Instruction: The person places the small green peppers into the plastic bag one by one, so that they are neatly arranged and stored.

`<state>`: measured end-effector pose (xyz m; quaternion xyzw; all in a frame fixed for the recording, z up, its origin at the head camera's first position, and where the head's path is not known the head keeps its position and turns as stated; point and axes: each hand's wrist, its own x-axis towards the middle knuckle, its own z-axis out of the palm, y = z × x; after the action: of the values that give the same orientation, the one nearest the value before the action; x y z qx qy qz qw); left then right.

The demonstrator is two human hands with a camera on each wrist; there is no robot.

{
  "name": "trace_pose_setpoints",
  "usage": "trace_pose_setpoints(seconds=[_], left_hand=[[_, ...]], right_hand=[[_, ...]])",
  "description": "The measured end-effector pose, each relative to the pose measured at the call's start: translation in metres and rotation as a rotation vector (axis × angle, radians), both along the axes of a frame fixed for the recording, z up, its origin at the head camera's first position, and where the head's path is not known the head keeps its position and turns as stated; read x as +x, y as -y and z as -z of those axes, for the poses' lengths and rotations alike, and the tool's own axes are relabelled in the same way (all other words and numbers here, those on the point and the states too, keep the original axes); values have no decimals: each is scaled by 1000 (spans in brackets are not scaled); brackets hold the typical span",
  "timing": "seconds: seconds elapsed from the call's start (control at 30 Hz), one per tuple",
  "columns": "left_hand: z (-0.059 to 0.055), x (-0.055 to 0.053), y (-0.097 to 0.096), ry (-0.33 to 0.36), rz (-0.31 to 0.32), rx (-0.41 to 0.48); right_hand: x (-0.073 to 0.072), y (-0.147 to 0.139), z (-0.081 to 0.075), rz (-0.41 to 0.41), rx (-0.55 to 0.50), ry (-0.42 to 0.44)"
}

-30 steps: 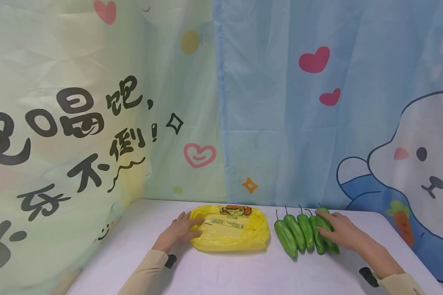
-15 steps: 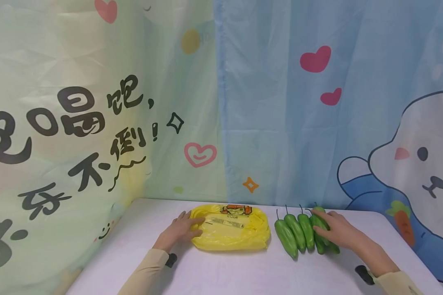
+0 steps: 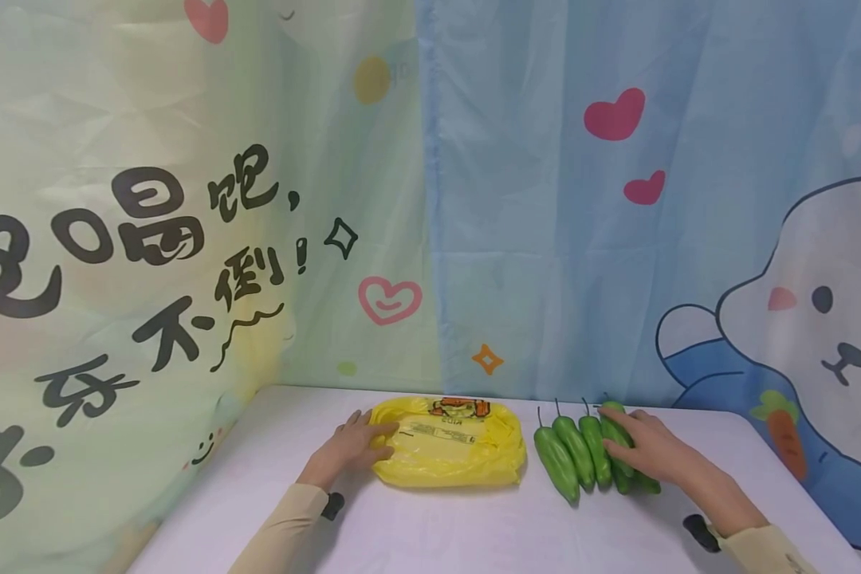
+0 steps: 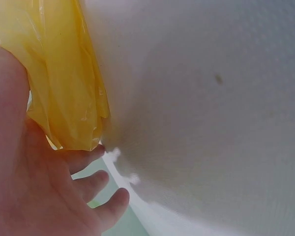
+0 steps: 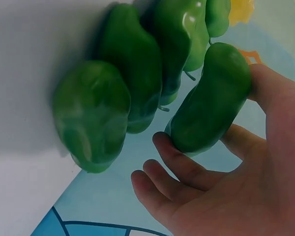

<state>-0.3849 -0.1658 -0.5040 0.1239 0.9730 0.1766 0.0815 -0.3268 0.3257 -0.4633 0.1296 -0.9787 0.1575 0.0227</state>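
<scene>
Plainly, the head view showed a white tabletop (image 3: 438, 534) against hanging cloth (image 3: 502, 175) of pale green and blue, printed with hearts, lettering and a rabbit (image 3: 839, 247). The yellow bag (image 3: 438, 450) lay beside the row of green peppers (image 3: 558, 462), where the right hand (image 3: 653, 450) pinched one pepper (image 3: 617, 433). From the left wrist, the left hand (image 4: 44, 191) had fingers spread around the bag's end; a small dark speck (image 4: 218, 78) marked the surface. From the right wrist, thumb and fingers gripped that pepper.

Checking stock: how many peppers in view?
6: held pepper in the right hand; three peppers lined up left of it; two peppers below it, partly blocked from the head view. More may be hidden.
</scene>
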Motion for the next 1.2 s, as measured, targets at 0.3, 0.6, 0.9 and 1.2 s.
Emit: trace_pose_setpoints(seconds=[0.3, 0.6, 0.9, 1.2], left_hand=[[4, -3, 2, -6, 10, -2], [4, -2, 1, 3, -13, -2], [2, -2, 1, -13, 5, -7], [4, -3, 1, -4, -7, -16]], right_hand=[[0, 5, 7, -20, -7, -18], [-1, 12, 4, -10, -19, 19], [-1, 22, 0, -28, -41, 11], [-3, 35, -2, -15, -37, 10]])
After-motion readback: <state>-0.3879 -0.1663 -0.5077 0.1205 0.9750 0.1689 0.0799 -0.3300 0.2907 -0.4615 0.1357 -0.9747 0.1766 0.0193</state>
